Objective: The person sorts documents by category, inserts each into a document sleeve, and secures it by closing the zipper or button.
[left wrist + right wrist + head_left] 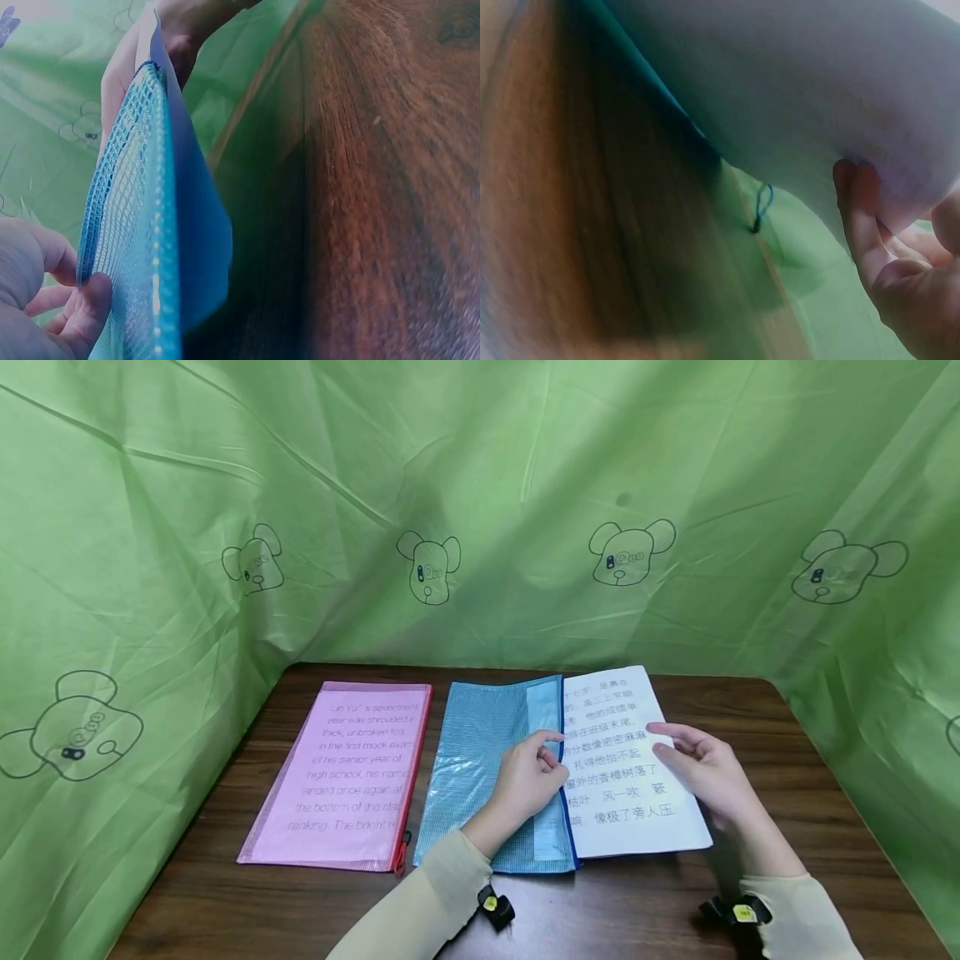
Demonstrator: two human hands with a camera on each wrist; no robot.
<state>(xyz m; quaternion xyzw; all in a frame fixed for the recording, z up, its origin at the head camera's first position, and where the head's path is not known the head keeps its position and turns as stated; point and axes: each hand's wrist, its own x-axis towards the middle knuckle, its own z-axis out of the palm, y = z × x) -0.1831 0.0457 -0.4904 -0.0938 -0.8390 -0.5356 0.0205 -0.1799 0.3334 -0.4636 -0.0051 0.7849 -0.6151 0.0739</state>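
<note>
A blue mesh zipper pouch (472, 752) lies on the table, its blue-trimmed open side facing right. From that opening sticks out a sheet or thin stack of white paper (615, 735) printed with Chinese text; its left part shows through the mesh. My left hand (528, 781) pinches the upper layer of the pouch at the opening, and in the left wrist view the mesh (127, 202) stands apart from the paper (199, 240). With thumb and fingers, my right hand (708, 768) holds the paper by its right edge. The right wrist view shows fingertips (855, 187) against the paper's underside.
Left of the blue pouch lies a pink zipper pouch (337, 777) with English text showing through and a red zipper pull (401, 852). A blue cord loop (763, 202) hangs beyond the paper. Green cloth (480, 510) with bear outlines surrounds the wooden table (600, 918).
</note>
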